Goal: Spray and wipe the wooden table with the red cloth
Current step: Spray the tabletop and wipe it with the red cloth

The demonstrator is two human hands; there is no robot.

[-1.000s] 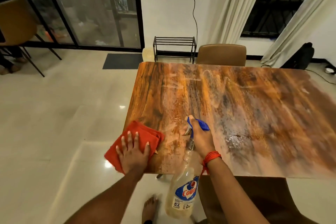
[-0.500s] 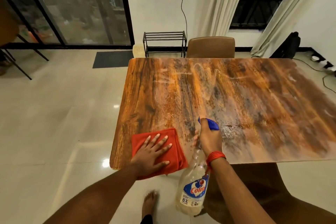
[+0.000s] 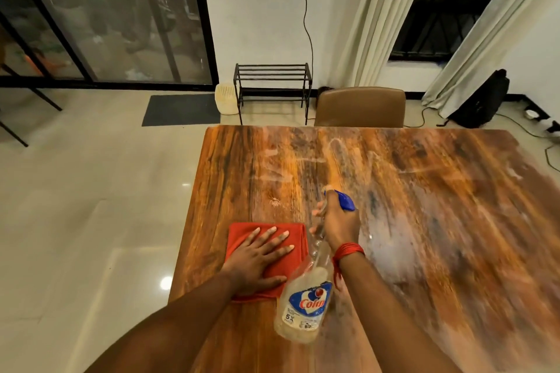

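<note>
streaky wooden tabletop (image 3: 424, 206) — left hand (image 3: 257, 257) flat, fingers spread, on red cloth (image 3: 242, 235); right hand (image 3: 338, 222) grasps spray bottle (image 3: 306, 303) (mist lightly, wipe overlapping).

The wooden desk (image 3: 424, 221) has a streaky orange-brown grain with pale wet smears and droplets across its middle and right side. The red cloth (image 3: 295, 233), folded into a flat square, lies near the desk's left edge toward the near corner. The clear spray bottle (image 3: 306, 303), blue nozzle and blue-red label, hangs tilted just right of the cloth, above the near edge.
</note>
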